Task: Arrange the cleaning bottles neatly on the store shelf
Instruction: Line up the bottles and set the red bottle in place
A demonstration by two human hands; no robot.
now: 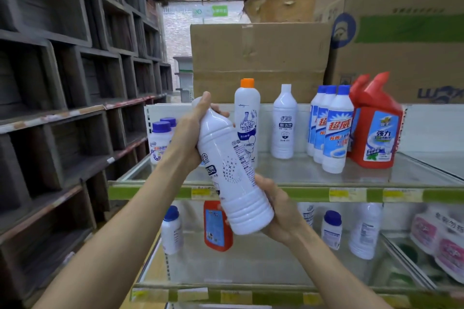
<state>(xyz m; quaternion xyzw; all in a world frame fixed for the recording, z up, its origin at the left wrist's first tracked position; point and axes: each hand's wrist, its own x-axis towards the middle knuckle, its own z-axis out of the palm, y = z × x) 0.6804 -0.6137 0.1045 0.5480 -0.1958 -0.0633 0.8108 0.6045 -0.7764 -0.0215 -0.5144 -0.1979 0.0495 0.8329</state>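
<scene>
**Shelf stock: one white bottle in hand**

Both hands are gripping a white bottle (pixel 232 173), which is tilting in front of the upper shelf's (pixel 276 192) front edge. The left hand (pixel 194 130) is closing around its neck; the right hand (pixel 278 206) is cupping its base. Standing on the shelf behind: an orange-capped bottle (pixel 247 120), a matching white bottle (pixel 285 125), three blue-capped bottles (pixel 331 130) and red bottles (pixel 374 123) toward the right end, purple-capped jars (pixel 160 140) at the left edge.
</scene>
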